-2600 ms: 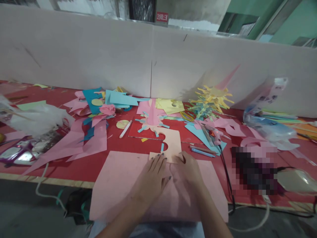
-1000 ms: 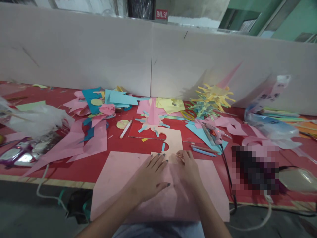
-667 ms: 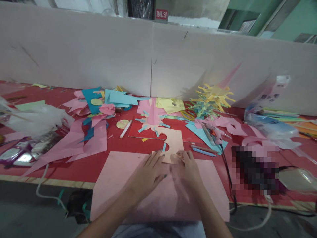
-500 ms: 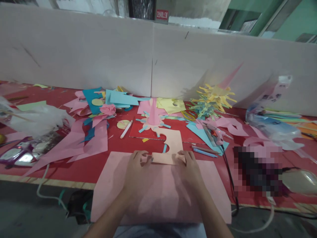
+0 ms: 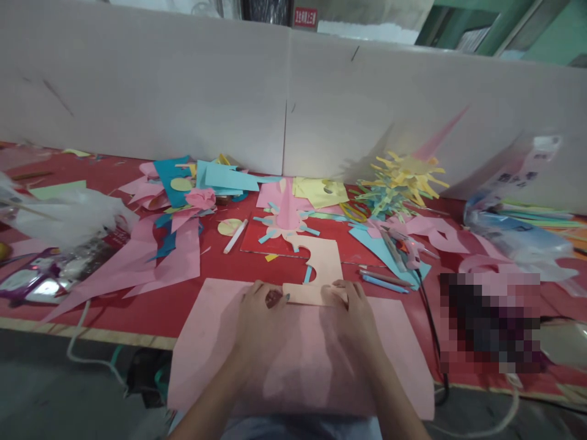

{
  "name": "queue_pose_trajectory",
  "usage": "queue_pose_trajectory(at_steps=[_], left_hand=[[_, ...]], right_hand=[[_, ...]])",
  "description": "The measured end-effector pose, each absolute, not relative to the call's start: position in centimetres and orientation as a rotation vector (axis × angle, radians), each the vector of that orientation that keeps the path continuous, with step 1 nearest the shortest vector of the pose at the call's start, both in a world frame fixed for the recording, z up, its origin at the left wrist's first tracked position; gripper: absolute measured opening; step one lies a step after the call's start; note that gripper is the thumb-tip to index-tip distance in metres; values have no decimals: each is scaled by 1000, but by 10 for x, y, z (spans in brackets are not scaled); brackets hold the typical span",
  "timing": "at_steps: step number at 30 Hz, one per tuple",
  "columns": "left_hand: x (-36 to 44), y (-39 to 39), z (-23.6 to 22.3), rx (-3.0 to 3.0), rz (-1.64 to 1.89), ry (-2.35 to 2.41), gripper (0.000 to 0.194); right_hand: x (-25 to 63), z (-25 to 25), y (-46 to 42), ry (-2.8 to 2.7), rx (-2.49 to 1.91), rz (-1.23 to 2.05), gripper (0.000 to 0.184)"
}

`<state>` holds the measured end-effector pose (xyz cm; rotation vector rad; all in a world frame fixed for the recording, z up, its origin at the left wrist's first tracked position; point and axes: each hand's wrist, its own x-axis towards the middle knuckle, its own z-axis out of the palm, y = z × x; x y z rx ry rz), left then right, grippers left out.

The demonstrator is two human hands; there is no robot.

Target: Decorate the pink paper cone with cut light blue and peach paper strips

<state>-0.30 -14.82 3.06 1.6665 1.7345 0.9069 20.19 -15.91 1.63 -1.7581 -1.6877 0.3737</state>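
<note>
A large pink paper sheet (image 5: 211, 342) lies at the front edge of the red table (image 5: 215, 260). Over its far edge lies a peach paper piece (image 5: 326, 263) with a round notch cut from it. My left hand (image 5: 259, 321) rests on the pink sheet, fingers curled, pinching the peach piece's near left corner. My right hand (image 5: 355, 318) has its fingers closed on the near right corner. A small light-blue strip (image 5: 307, 274) sits beside the notch.
Coloured paper scraps (image 5: 183, 201) litter the table's back half, with a pink-and-blue paper flower (image 5: 287, 223), a yellow paper sun (image 5: 410, 174), a white stick (image 5: 235, 236), a glue gun (image 5: 406, 247) with black cable, pens (image 5: 383, 281) and plastic bags (image 5: 518, 232). A white partition (image 5: 183, 98) stands behind.
My left hand has gone from lying flat with fingers spread on the pink sheet to curling and pinching the peach piece's left corner. The right hand stayed at the right corner.
</note>
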Motion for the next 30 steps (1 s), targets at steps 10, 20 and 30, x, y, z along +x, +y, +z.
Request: queue_pose_trajectory(at_steps=[10, 20, 30], left_hand=[[2, -153, 27, 1846, 772, 1864, 14], [10, -155, 29, 1950, 649, 1975, 18], [22, -160, 22, 2214, 655, 2038, 23]], right_hand=[[201, 15, -156, -1637, -1784, 432, 17], [203, 10, -155, -1695, -1780, 397, 18], [202, 14, -156, -1734, -1768, 366, 20]])
